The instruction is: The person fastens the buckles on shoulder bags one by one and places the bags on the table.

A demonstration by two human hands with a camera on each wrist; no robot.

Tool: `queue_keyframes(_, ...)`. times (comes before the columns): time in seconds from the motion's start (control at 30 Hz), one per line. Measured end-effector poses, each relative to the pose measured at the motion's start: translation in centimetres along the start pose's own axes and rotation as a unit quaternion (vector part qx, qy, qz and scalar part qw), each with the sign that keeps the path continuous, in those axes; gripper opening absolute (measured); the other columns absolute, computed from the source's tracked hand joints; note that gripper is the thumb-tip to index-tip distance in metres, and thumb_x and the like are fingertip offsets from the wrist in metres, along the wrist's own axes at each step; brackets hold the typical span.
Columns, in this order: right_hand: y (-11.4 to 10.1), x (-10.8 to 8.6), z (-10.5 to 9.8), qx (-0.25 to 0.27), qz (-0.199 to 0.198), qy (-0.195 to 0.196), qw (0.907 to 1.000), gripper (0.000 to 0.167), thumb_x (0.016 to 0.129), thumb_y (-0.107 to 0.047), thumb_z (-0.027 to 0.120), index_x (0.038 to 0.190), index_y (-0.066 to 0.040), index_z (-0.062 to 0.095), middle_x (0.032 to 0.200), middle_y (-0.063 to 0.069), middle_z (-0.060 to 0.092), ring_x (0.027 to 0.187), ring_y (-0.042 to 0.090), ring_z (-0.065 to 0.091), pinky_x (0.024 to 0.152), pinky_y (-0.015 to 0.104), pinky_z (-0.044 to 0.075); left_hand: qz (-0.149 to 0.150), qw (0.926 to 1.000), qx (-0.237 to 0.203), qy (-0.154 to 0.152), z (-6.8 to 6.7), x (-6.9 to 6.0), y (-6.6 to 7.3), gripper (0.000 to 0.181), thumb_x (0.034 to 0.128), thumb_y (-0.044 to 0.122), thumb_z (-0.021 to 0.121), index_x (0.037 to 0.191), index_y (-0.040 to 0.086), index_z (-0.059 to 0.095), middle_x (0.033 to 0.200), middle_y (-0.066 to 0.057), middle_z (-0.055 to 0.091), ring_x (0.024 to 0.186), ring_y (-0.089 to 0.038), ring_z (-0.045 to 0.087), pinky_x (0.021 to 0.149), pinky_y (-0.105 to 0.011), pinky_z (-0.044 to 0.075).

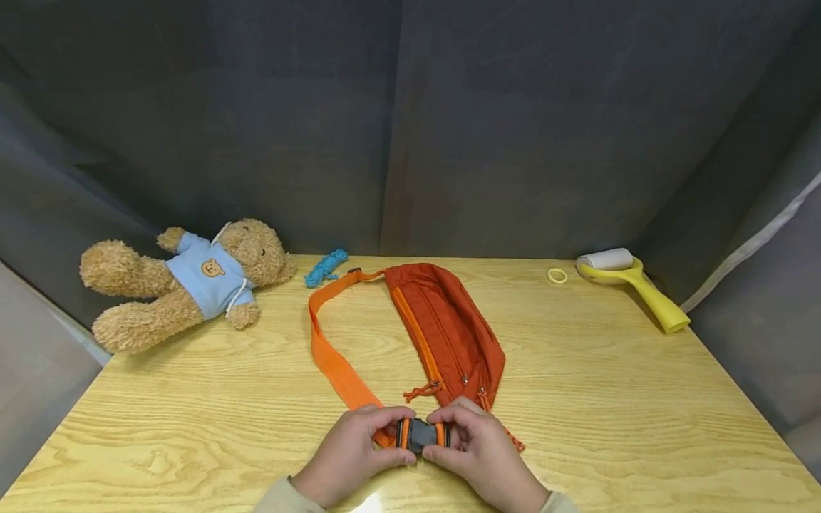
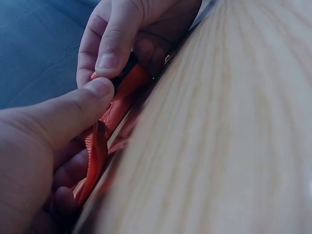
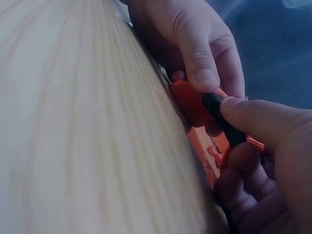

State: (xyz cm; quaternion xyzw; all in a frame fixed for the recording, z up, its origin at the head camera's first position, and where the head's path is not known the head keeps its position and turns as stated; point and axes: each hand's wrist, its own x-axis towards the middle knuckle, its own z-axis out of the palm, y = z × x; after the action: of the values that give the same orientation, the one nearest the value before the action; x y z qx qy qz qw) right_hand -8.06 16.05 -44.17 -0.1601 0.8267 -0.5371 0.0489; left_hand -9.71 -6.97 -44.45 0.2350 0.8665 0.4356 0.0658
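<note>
A black plastic buckle [image 1: 422, 435] joins the two ends of an orange strap [image 1: 340, 367] near the table's front edge. My left hand [image 1: 359, 443] pinches the buckle's left end between thumb and fingers. On its right end, my right hand [image 1: 477, 443] pinches it the same way. The strap loops left and up to the far end of a red-orange waist bag [image 1: 445, 324], which lies flat beyond my hands with its zippers facing up. In the right wrist view the dark buckle [image 3: 226, 122] shows between both thumbs; the left wrist view hides most of it.
At the back left a teddy bear [image 1: 208, 274] in a blue hoodie lies on its side. Beside it is a bundle of blue cord [image 1: 326, 268]. A yellow ring [image 1: 557, 276] and a yellow-handled lint roller [image 1: 654, 296] lie at the back right. Dark curtains border the wooden table [image 1: 616, 399].
</note>
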Motion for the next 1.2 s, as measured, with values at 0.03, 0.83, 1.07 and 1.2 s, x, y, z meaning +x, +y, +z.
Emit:
queue_keyframes(0.03, 0.02, 0.01, 0.00, -0.002, 0.000, 0.000, 1.0000, 0.031, 0.080, -0.024, 0.086, 0.106, -0.016, 0.071, 0.098, 0.000, 0.059, 0.071, 0.007, 0.057, 0.062, 0.023, 0.054, -0.002, 1.0000, 0.002, -0.002, 0.01, 0.02, 0.01, 0.052, 0.0782, 0.046, 0.082, 0.124, 0.026, 0.071, 0.097, 0.013, 0.065, 0.084, -0.003, 0.057, 0.074, -0.024, 0.049)
queue_keyframes(0.83, -0.14, -0.07, -0.27, 0.006, 0.004, -0.003, 1.0000, 0.032, 0.081, -0.023, 0.086, 0.107, -0.014, 0.070, 0.100, 0.002, 0.059, 0.072, 0.008, 0.058, 0.063, 0.023, 0.055, 0.009, 0.9998, -0.016, 0.003, 0.21, 0.14, 0.28, 0.053, 0.0777, 0.048, 0.081, 0.124, 0.024, 0.070, 0.095, 0.013, 0.064, 0.083, -0.003, 0.058, 0.073, -0.024, 0.050)
queue_keyframes(1.07, -0.29, -0.24, -0.19, 0.007, -0.005, 0.002, 1.0000, 0.033, 0.081, -0.024, 0.085, 0.107, -0.010, 0.070, 0.097, 0.004, 0.059, 0.068, 0.006, 0.054, 0.058, 0.021, 0.051, 0.002, 0.9998, -0.019, -0.003, 0.24, 0.07, 0.08, 0.052, 0.0787, 0.047, 0.082, 0.124, 0.025, 0.069, 0.098, 0.014, 0.065, 0.086, -0.002, 0.059, 0.076, -0.024, 0.050)
queue_keyframes(1.2, -0.32, -0.18, 0.05, -0.001, -0.001, -0.001, 1.0000, 0.033, 0.082, -0.026, 0.085, 0.109, -0.014, 0.071, 0.099, 0.001, 0.061, 0.066, 0.005, 0.052, 0.057, 0.021, 0.049, 0.004, 0.9999, -0.010, -0.010, -0.07, -0.11, -0.14, 0.050, 0.0802, 0.045, 0.082, 0.124, 0.028, 0.067, 0.101, 0.015, 0.064, 0.089, -0.003, 0.058, 0.079, -0.026, 0.050)
